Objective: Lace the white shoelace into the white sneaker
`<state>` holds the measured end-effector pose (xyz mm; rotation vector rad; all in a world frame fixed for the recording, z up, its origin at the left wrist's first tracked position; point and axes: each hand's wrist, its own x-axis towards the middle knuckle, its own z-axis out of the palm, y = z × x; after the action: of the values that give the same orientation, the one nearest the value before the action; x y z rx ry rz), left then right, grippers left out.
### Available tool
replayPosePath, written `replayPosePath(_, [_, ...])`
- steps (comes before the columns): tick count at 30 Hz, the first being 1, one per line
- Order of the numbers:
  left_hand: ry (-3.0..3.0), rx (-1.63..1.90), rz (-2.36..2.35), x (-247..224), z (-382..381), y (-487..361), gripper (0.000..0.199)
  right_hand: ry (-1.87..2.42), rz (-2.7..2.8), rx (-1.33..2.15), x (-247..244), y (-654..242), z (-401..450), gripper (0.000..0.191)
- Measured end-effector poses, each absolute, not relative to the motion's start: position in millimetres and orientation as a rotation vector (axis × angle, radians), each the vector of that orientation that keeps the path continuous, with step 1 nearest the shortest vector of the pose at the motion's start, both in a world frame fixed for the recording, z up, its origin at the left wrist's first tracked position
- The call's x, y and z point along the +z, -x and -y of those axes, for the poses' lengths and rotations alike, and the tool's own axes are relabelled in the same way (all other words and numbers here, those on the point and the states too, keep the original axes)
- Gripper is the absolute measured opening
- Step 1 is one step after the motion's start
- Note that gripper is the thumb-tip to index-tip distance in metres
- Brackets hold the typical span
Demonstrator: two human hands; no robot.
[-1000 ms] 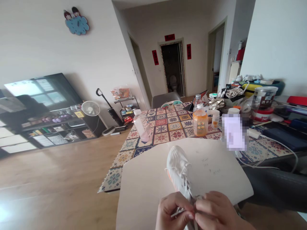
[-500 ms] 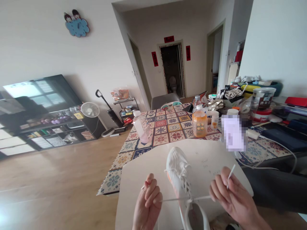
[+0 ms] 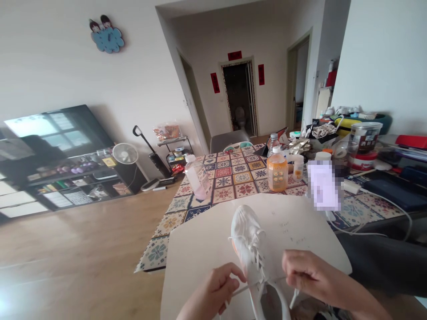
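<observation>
My left hand [image 3: 211,291] keeps its fingers [image 3: 230,273] together on the white lace [image 3: 258,283], holding it taut across the white sneaker [image 3: 248,249]; whether my right hand [image 3: 315,273] grips, I can't tell.

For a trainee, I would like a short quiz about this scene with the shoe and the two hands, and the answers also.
1. True or false: the white sneaker rests on the patterned tablecloth.
2. What runs between the left hand and the right hand? A: a white shoelace; B: a charging cable; C: a gold ribbon.
3. What colour is the liquid in the labelled bottle nearest to the right of the clear plastic bottle?

Key: 1. False, it rests on a pale board. 2. A. 3. Orange.
</observation>
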<state>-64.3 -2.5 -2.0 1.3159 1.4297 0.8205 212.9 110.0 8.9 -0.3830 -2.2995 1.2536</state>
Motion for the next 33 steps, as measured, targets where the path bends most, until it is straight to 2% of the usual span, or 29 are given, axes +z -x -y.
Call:
replayPosePath(4, [-1.342,0.708,-1.545,-7,-2,53,0.019,0.599,2.440,1.094,11,-205,-100,0.032])
replayPosePath(10, [-1.285,0.750,-1.489,-10,-5,57,0.013,0.778,2.473,0.995,8,-207,-100,0.014])
replayPosePath(12, [-1.268,0.774,-1.455,-8,-2,62,0.013,0.796,2.475,1.005,8,-209,-101,0.015])
replayPosePath(16, [-1.311,0.814,-1.417,0,4,73,0.018,0.706,2.544,1.008,12,-212,-101,0.020])
replayPosePath(19, [-1.504,0.938,-1.331,4,6,78,0.032,0.527,2.561,1.059,15,-216,-105,0.017])
replayPosePath(23, [-1.592,1.220,-1.080,4,5,67,0.041,0.249,2.288,1.438,14,-213,-109,0.006])
replayPosePath(27, [-1.505,1.387,-0.833,-3,0,38,0.027,0.138,1.842,1.752,4,-192,-101,0.039])
replayPosePath(33, [-1.539,1.529,-0.821,-17,-9,13,0.017,0.286,1.715,1.690,-16,-166,-82,0.047])
